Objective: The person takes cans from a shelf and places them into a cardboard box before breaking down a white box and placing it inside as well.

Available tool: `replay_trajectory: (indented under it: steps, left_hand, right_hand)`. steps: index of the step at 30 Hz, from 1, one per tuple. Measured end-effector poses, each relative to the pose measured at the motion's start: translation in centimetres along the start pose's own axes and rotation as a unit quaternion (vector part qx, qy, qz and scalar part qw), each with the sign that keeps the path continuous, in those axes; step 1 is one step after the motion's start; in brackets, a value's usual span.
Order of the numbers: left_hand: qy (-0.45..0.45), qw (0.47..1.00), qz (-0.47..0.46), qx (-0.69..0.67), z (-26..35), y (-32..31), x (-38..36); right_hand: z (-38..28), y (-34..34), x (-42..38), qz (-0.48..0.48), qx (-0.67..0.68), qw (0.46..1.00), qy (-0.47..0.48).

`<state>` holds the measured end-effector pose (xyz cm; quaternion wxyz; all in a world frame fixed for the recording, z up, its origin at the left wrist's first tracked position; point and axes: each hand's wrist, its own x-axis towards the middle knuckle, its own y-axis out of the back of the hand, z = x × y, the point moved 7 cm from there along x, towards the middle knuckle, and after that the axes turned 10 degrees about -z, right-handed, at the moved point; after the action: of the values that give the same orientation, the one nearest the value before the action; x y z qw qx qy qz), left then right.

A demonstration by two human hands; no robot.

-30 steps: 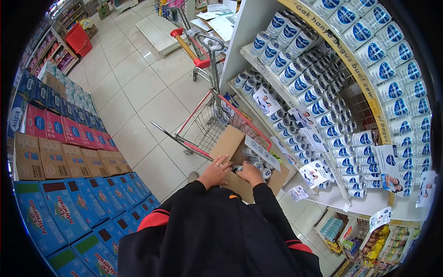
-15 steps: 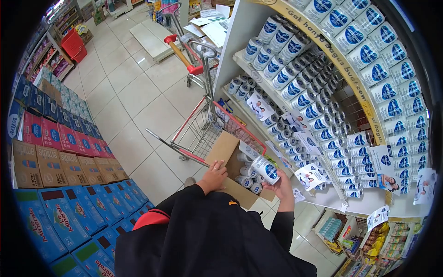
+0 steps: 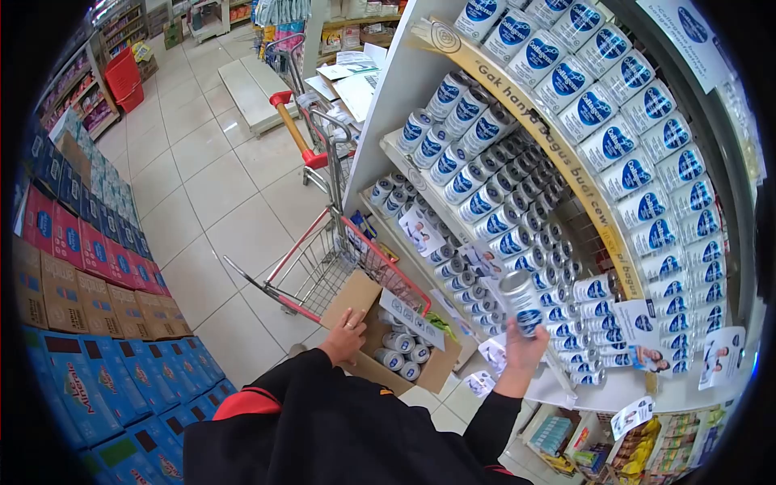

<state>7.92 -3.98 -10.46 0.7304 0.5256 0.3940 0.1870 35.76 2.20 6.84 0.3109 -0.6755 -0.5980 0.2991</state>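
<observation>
My right hand (image 3: 525, 349) is closed around a white and blue can (image 3: 521, 297), lifted in front of the shelf display with its silver end upward. My left hand (image 3: 346, 338) grips the near-left flap of an open cardboard box (image 3: 343, 299). Inside the box lie several more cans (image 3: 398, 346), their silver ends showing. The box rests at the near end of a wire shopping cart (image 3: 311, 271). Close to the raised can, rows of matching cans (image 3: 509, 242) stand on the tiered shelf.
A yellow arched strip (image 3: 566, 153) with lettering frames the shelf, and more cans are stacked along its outer side. Printed cards (image 3: 638, 331) stick out from the shelf edges. Stacked drink cartons (image 3: 89, 388) line the left side. A low white platform (image 3: 257, 93) stands on the tiled floor.
My right hand has carried the can from above the box up and right toward the shelf, tilting it. My left hand stays on the box flap. The view has shifted toward the display.
</observation>
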Motion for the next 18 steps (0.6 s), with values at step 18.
replay_trajectory:
  steps: [18]
  left_hand:
    - [-0.053, 0.989, 0.068, -0.121, -1.1, -0.4, 0.2]
  right_hand:
    - [-7.3, -8.9, 31.8, -0.005, -0.522, 0.843, 0.130]
